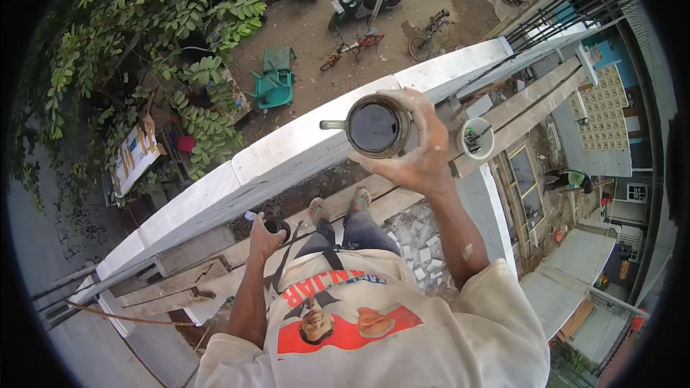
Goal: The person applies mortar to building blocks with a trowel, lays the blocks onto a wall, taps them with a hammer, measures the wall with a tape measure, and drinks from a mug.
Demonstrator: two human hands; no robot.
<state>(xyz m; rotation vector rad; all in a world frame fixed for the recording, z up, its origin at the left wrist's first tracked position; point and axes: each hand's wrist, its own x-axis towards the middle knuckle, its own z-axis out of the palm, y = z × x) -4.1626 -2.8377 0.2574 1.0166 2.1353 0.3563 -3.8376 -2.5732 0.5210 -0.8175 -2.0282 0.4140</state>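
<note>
My right hand [424, 144] is wrapped round a clear glass mug [352, 129] of dark liquid, raised close to the camera above the wall. The mug's handle points left. Lower down, near the wall's inner side, my left hand [264, 238] is closed on a small dark round object [286, 228] whose kind I cannot make out. A small white and blue item [249, 215] shows by its fingers; whether they touch it is unclear. Just right of my right hand, a white bucket [483, 154] with tools in it stands on the planks.
A white block wall [287, 147] curves across in front of me, with a drop beyond to motorbikes, bicycles and green chairs [274, 90]. My sandalled feet stand on wooden planks [295, 226]. Broken white blocks [417, 248] lie below. A person [571, 178] works lower right.
</note>
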